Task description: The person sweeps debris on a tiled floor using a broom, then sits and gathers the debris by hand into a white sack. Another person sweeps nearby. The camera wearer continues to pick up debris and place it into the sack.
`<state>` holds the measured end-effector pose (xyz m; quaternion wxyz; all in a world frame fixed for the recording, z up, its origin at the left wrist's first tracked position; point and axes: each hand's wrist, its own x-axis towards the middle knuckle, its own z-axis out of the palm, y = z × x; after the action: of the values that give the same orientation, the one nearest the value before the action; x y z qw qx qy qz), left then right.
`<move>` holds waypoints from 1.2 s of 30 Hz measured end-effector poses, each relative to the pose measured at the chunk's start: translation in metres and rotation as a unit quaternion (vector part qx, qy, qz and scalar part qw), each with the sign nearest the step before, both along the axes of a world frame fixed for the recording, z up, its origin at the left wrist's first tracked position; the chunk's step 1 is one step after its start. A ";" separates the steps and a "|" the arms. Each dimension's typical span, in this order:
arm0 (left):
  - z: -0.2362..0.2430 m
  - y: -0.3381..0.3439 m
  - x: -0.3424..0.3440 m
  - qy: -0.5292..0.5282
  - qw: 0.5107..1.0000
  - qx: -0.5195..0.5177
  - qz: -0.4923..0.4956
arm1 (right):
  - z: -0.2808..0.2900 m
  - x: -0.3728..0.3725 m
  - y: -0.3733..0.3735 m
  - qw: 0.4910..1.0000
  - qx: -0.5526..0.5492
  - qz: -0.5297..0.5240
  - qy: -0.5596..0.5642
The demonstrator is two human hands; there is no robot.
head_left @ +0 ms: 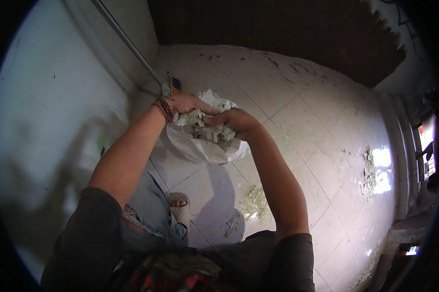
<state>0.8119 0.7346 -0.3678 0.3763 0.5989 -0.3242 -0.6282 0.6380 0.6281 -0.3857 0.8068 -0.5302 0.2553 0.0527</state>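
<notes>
Our dark sleeves (90,238) fill the lower edge of the view, with frayed denim (149,209) and one sandalled foot (179,207) just beyond them on the tiled floor (321,126). From there our two bare forearms reach forward to a white plastic bag (200,148) that sits on the floor close to the pale wall (49,121) on our left.

Our left hand (183,103), with a braided band (163,109) at the wrist, lies on the far left rim of the bag, its fingers curled down into the pale green and white scraps (207,127) that fill it. Our right hand (236,121) comes in from the right side and is closed over a clump of the same scraps at the bag's mouth. The two hands are just beside each other, both buried in the contents, so we cannot tell how much either one actually grips.

More scraps lie loose on the floor: a small heap (253,202) near our right elbow, and a scatter (370,173) well apart to the right, beside a bright patch of light. A thin metal rod (127,44) slants down the wall toward the bag.
</notes>
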 end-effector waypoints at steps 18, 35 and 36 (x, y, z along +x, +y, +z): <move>-0.057 -0.009 0.029 -0.123 0.992 0.034 0.011 | -0.063 0.015 0.010 0.737 -0.651 -0.007 0.180; -0.068 0.028 0.061 -0.481 0.850 -0.203 -0.066 | -0.087 0.033 0.005 0.546 -0.723 0.103 0.411; -0.057 0.053 0.082 -0.452 0.863 -0.206 -0.096 | -0.082 0.031 0.006 0.696 -0.696 0.109 0.139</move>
<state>0.8940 0.7877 -0.4243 0.2412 0.6924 -0.6362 -0.2402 0.6691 0.6337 -0.4676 0.1510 -0.9511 0.2688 0.0202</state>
